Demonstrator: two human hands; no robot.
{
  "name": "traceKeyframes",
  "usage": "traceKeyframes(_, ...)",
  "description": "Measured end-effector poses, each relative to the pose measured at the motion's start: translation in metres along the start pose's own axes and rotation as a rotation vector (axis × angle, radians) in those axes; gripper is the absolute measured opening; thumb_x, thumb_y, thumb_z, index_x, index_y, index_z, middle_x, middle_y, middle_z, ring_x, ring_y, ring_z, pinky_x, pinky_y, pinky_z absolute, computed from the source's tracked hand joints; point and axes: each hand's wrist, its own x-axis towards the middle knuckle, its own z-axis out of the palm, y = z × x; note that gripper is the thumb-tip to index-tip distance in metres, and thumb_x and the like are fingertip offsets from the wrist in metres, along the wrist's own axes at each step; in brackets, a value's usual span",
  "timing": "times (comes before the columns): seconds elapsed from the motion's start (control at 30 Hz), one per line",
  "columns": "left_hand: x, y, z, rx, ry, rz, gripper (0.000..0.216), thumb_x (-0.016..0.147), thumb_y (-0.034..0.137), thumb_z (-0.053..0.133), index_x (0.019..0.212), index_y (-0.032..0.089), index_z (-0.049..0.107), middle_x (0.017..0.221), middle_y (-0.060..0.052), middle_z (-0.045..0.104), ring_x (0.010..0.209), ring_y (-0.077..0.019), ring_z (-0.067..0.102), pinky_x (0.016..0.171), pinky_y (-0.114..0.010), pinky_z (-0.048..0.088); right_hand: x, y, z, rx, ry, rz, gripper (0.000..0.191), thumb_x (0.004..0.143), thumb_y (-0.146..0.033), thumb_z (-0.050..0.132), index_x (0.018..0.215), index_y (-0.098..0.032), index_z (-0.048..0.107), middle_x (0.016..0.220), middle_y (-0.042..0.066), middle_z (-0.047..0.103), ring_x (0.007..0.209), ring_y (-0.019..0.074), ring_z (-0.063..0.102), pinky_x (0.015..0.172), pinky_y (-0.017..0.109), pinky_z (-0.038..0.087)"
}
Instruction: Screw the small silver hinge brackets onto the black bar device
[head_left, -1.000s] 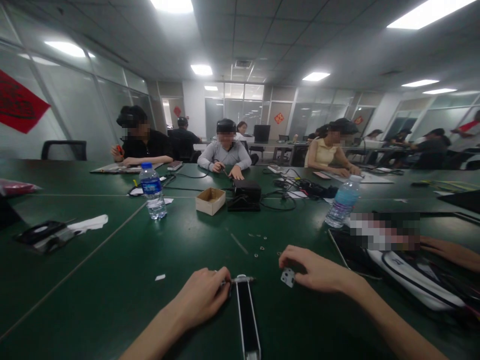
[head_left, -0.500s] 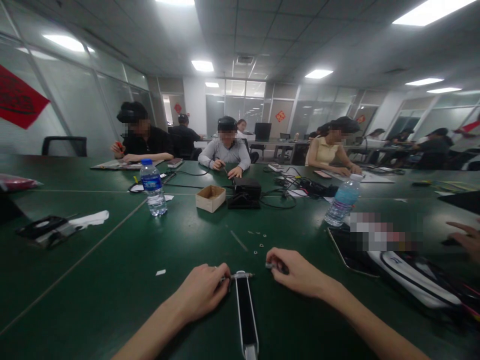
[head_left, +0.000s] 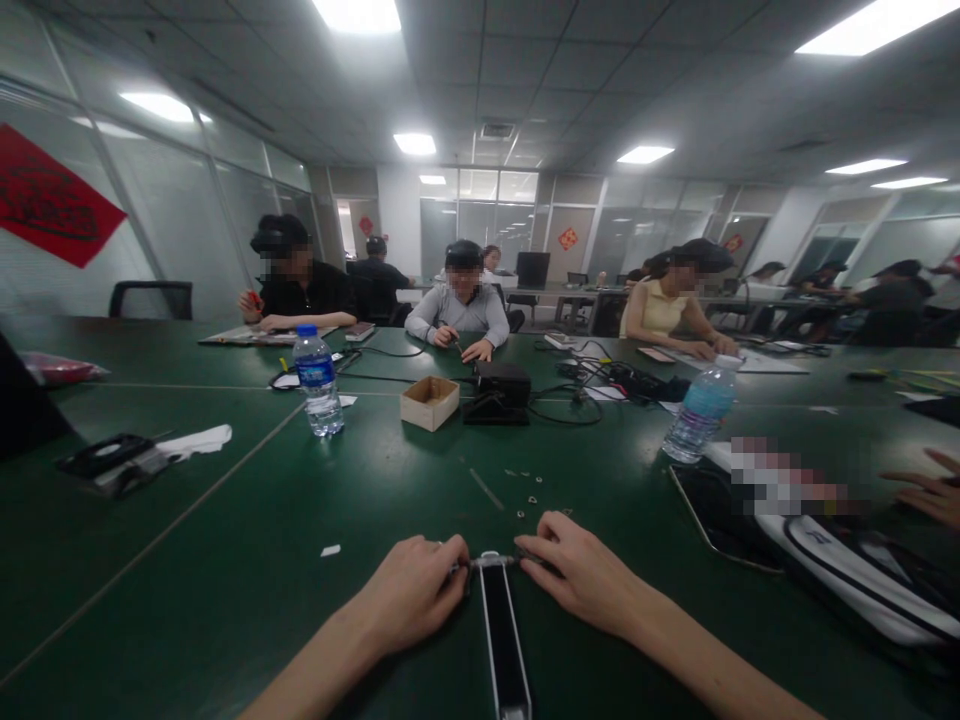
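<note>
A long narrow black strip in a pale metal frame [head_left: 504, 640] lies lengthwise on the green table in front of me. A thin metal rod [head_left: 491, 560] crosses its far end. My left hand [head_left: 415, 590] is closed around the rod's left end, where its fingers hide part of it. My right hand [head_left: 576, 572] is closed at the right end, its thumb and fingertips around a small grey piece that is mostly hidden; whether it touches the rod I cannot tell. Several tiny rings [head_left: 532, 499] lie beyond my right hand.
An open cardboard box [head_left: 430, 404] stands ahead beside a black device [head_left: 496, 394]. Water bottles stand at left [head_left: 319, 382] and right [head_left: 701, 410]. A tablet [head_left: 720, 520] and a white pouch [head_left: 855, 570] lie at right, near another person's hand [head_left: 926, 488]. Other people sit across the table.
My right hand has moved left with the small grey piece, from apart from the frame to the rod's right end. My left hand has kept its hold on the rod.
</note>
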Motion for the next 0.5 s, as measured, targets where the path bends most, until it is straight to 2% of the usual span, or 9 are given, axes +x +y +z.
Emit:
traceKeyframes(0.17,0.0004,-0.0015,0.0022,0.017,0.018,0.018,0.016,0.095,0.023,0.039,0.098,0.021,0.054,0.081,-0.003,0.067,0.072,-0.02,0.061,0.067,-0.028,0.043,-0.0014,-0.0013,0.0002,0.053,-0.055,-0.034,0.03,0.089,-0.029,0.056,0.116,-0.019,0.064,0.091,0.006,0.053,0.077,0.0165,0.054,0.069,0.029,0.048)
traceKeyframes(0.37,0.0004,-0.0014,0.0015,0.027,0.013,0.025,0.015,0.094,0.023,0.039,0.097,0.021,0.054,0.08,-0.003,0.067,0.07,-0.0202,0.061,0.065,-0.028,0.043,-0.0027,-0.0038,-0.0061,0.128,-0.104,-0.029,0.033,0.087,-0.022,0.049,0.117,-0.015,0.062,0.092,0.008,0.055,0.078,0.017,0.056,0.07,0.029,0.048)
traceKeyframes(0.5,0.0007,-0.0006,0.0014,0.031,0.012,0.02,0.015,0.094,0.023,0.04,0.097,0.021,0.055,0.079,-0.003,0.067,0.07,-0.02,0.061,0.066,-0.028,0.043,-0.0018,-0.0037,-0.0054,0.176,-0.106,-0.018,0.032,0.085,-0.024,0.055,0.115,-0.015,0.064,0.094,0.008,0.059,0.081,0.0173,0.058,0.071,0.028,0.048)
